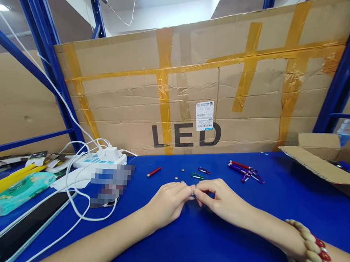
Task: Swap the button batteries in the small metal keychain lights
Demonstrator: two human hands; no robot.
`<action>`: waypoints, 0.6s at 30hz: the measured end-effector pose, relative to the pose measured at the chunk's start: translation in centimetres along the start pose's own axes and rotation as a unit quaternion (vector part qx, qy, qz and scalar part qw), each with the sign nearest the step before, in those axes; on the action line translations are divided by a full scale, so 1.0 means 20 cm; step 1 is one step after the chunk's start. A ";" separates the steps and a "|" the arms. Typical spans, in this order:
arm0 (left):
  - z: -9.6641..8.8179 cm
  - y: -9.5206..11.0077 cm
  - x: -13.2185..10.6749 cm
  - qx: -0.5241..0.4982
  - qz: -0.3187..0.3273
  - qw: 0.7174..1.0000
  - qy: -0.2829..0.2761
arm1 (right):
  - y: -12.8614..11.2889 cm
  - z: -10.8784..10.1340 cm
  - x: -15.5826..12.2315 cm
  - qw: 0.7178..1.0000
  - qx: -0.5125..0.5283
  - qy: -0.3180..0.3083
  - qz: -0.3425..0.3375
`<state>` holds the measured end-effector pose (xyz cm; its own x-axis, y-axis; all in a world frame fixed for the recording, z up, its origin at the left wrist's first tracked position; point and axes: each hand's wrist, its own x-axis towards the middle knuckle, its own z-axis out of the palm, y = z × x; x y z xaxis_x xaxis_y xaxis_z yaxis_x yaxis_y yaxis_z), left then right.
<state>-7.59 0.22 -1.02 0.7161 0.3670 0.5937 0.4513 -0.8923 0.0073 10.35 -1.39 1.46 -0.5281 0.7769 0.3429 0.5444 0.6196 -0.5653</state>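
My left hand (169, 201) and my right hand (218, 199) rest on the blue table (204, 242), fingertips pinched together around a tiny object that I cannot make out. Just beyond them lie small round button cells (182, 170), a green carabiner (196, 175) and a red carabiner (204, 170). A small red pen-like torch (154, 171) lies to the left. A bundle of red and purple torches with clips (245, 170) lies at the right. A beaded bracelet (311, 247) is on my right wrist.
A taped cardboard sheet marked LED (188, 92) stands behind the table. An open cardboard box (322, 162) sits at the right. A white power strip (103, 158) with white cables, packets and a teal pack (16, 191) lie at the left. Blue rack posts (49, 58) frame the scene.
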 end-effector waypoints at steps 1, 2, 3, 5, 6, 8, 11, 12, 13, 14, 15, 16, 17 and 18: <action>0.00 0.00 0.00 -0.009 -0.013 1.000 -0.002 | 0.00 0.00 0.00 1.000 0.008 -0.003 0.010; 0.00 0.01 0.00 -0.022 -0.032 0.999 -0.003 | 0.00 -0.01 0.01 1.000 0.015 -0.003 0.016; -0.01 0.01 0.01 -0.040 -0.054 0.998 -0.004 | 0.00 -0.02 0.01 1.000 0.019 -0.003 0.020; -0.01 0.03 0.01 -0.076 -0.098 0.992 -0.010 | 0.00 -0.03 0.01 1.000 0.022 -0.001 0.022; -0.02 0.04 0.02 -0.088 -0.114 0.990 -0.014 | 0.01 -0.03 0.01 1.000 0.020 -0.002 0.022; -0.02 0.05 0.02 -0.091 -0.132 0.987 -0.022 | 0.02 -0.03 0.01 1.000 0.008 -0.007 0.021; -0.03 0.05 0.03 -0.060 -0.151 0.986 -0.031 | 0.04 -0.04 0.01 0.999 -0.049 -0.003 0.007; -0.03 0.04 0.03 -0.048 -0.158 0.986 -0.031 | 0.05 -0.05 0.02 0.997 -0.080 0.005 -0.002; -0.02 0.04 0.03 -0.038 -0.167 0.985 -0.030 | 0.06 -0.07 0.02 0.993 -0.116 0.016 -0.012; -0.02 0.03 0.03 -0.034 -0.177 0.983 -0.029 | 0.06 -0.09 0.02 0.987 -0.154 0.028 -0.023; -0.02 0.03 0.03 -0.037 -0.187 0.981 -0.029 | 0.07 -0.12 0.03 0.980 -0.192 0.037 -0.033; -0.02 0.02 0.03 -0.043 -0.198 0.979 -0.028 | 0.08 -0.15 0.03 0.972 -0.227 0.041 -0.042; -0.02 0.02 0.03 -0.053 -0.207 0.976 -0.029 | 0.09 -0.18 0.03 0.965 -0.257 0.032 -0.048; -0.02 0.01 0.03 -0.063 -0.215 0.974 -0.030 | 0.10 -0.21 0.03 0.959 -0.280 0.014 -0.049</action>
<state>-7.21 0.10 -0.31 0.5069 0.7254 0.4657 0.6507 -0.6763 0.3451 13.81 0.83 3.73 -0.5818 0.7093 0.3979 0.7615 0.6470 -0.0399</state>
